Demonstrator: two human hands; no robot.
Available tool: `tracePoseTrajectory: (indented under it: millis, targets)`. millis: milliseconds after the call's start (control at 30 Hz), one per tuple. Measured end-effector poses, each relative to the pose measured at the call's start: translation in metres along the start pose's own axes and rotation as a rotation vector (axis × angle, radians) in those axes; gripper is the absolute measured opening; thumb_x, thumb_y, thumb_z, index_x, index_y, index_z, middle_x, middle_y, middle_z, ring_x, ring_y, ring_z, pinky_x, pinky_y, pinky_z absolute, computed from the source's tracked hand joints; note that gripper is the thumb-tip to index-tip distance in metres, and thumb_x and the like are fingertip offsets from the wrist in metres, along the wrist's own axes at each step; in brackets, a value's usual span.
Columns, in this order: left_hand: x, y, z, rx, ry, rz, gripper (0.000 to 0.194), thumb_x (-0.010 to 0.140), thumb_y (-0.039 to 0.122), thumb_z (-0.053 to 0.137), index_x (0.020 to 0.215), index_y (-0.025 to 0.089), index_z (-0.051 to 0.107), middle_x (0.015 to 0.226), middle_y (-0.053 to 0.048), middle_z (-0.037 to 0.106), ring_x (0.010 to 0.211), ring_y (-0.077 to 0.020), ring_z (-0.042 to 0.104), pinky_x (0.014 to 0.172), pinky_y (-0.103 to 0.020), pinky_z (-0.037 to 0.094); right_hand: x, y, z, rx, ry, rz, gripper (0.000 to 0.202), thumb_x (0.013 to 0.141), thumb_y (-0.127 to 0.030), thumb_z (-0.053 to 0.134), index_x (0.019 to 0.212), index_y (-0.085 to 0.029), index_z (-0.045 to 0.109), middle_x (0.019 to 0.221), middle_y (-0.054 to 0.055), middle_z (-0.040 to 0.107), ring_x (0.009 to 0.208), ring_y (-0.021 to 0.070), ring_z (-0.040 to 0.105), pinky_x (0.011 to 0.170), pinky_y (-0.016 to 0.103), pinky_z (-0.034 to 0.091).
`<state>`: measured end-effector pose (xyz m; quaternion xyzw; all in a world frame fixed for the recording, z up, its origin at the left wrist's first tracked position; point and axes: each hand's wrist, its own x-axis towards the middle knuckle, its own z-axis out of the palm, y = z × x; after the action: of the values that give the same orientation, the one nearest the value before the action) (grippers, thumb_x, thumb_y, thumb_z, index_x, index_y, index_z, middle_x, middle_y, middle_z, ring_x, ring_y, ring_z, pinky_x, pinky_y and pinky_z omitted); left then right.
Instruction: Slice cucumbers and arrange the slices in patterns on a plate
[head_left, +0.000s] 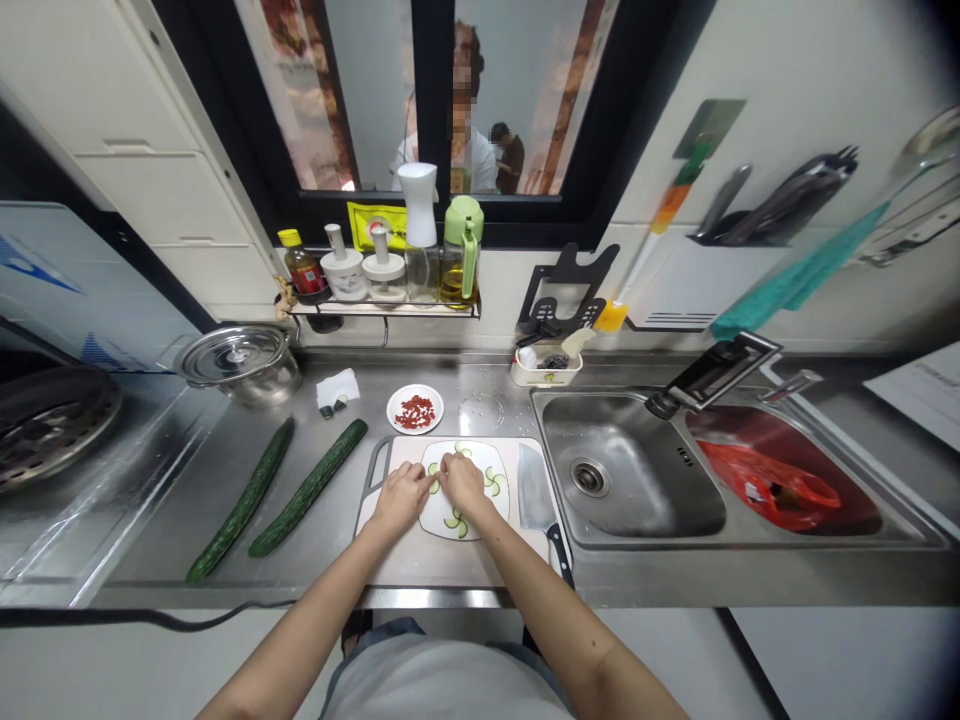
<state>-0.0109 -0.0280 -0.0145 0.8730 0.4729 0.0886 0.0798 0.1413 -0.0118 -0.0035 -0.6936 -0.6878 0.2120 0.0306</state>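
We record lettering on the yellow packet (364, 219), too small to read, and cucumber slices (456, 521) curving outward in pinwheels, long axes variously turned, on the white plate (434, 517), where the left hand (406, 492) and right hand (462, 482) bunch their fingers, any pinch indeterminable.
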Motion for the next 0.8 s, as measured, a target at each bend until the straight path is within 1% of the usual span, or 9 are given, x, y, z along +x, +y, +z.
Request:
tracePoseTrajectory:
  millis: [200,333,567,700,800]
  targets:
    - [-0.0021,0.0002,0.0035,-0.026,-0.022,-0.017,0.031,0.092,0.021,0.043,0.116,0.025,0.062,0.093,-0.008,0.056,0.091,-0.0214,0.047,0.080,-0.033,0.041,-0.0007,-0.0003,0.0010,-0.012,0.002,0.007,0.016,0.090,-0.028,0.049,0.098,-0.020,0.060,0.103,0.008,0.063,0.089,0.0168,0.059,0.067,0.025,0.036]
    - [-0.0027,0.0004,0.0031,0.010,-0.029,0.011,0.031,0.092,0.020,0.043,0.117,0.024,0.061,0.094,-0.009,0.056,0.092,-0.0217,0.047,0.079,-0.033,0.041,-0.0023,0.0002,0.0017,-0.006,0.018,-0.004,0.017,0.091,-0.028,0.047,0.099,-0.020,0.060,0.103,0.008,0.063,0.090,0.0164,0.058,0.068,0.025,0.036]
    - [-0.0014,0.0013,-0.0001,0.065,-0.071,0.030,0.025,0.091,0.019,0.044,0.109,0.021,0.062,0.095,-0.009,0.057,0.094,-0.0222,0.047,0.078,-0.033,0.040,-0.0034,0.0005,-0.0012,-0.014,0.001,-0.009,0.018,0.091,-0.027,0.046,0.099,-0.020,0.061,0.104,0.008,0.063,0.091,0.0172,0.059,0.068,0.025,0.036]
    - [-0.0007,0.0021,-0.0032,0.042,-0.090,0.021,0.020,0.091,0.019,0.046,0.102,0.021,0.063,0.096,-0.009,0.057,0.095,-0.0222,0.048,0.078,-0.033,0.040,-0.0044,0.0012,-0.0027,-0.027,0.011,-0.011,0.018,0.092,-0.024,0.044,0.099,-0.020,0.061,0.104,0.009,0.063,0.094,0.0178,0.058,0.069,0.026,0.036]
    - [0.0001,0.0028,-0.0045,0.034,-0.105,0.009,0.019,0.090,0.019,0.047,0.100,0.020,0.063,0.096,-0.009,0.057,0.095,-0.0221,0.048,0.079,-0.033,0.040,-0.0049,0.0020,-0.0020,-0.038,0.016,-0.008,0.018,0.092,-0.023,0.044,0.099,-0.020,0.060,0.104,0.009,0.063,0.093,0.0176,0.059,0.069,0.026,0.036]
